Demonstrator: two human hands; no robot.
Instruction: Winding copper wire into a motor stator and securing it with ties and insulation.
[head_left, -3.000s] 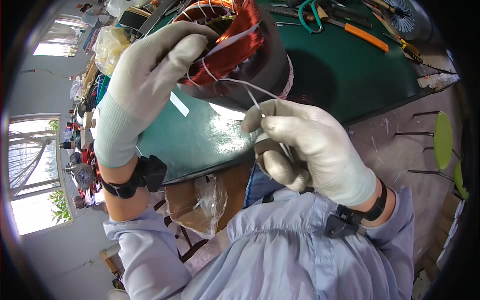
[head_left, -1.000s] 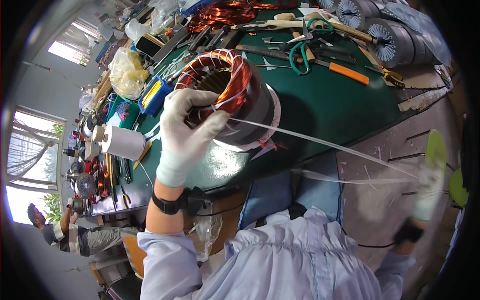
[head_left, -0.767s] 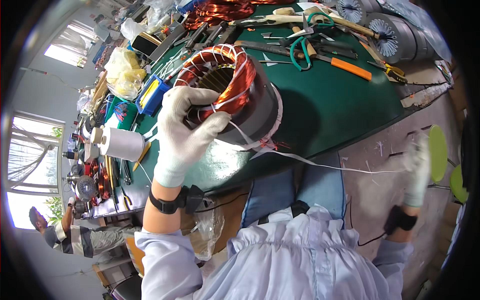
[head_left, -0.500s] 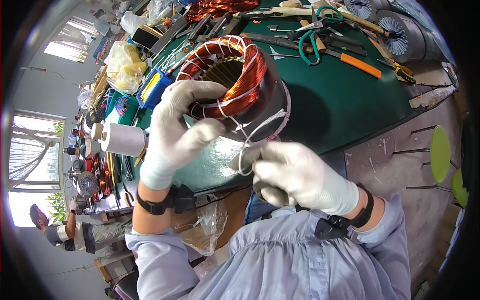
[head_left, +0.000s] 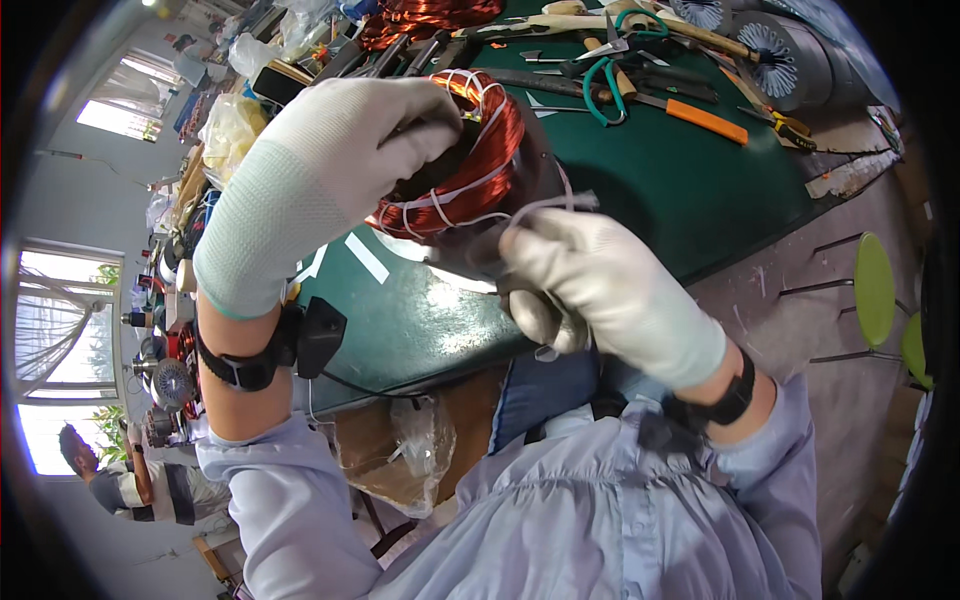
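Note:
A motor stator (head_left: 543, 170) with a dark cylindrical body stands on the green tabletop. Its ring of copper winding (head_left: 497, 165) faces up, bound with white cord at intervals. My left hand (head_left: 345, 135), in a white glove, arches over the ring's near left side. Its bent fingers and thumb come together at the bore; whatever they hold is hidden. To the right of the ring, my gloved right hand (head_left: 600, 275) is closed on the white cord (head_left: 545, 204), which runs from the winding and ends in a frayed tip. Motion blurs this hand slightly.
Green-handled scissors (head_left: 602, 95), an orange-handled tool (head_left: 705, 120) and pliers (head_left: 790, 130) lie beyond the stator. White strips (head_left: 367, 258) rest left of it. More stators (head_left: 770, 55) sit at the far right, and green stools (head_left: 873, 295) stand beyond the table's right edge.
My left hand has moved up from the ring's near side to over its bore, fingers curling in. My right hand has shifted slightly up and right, drawing the cord's loop out straighter.

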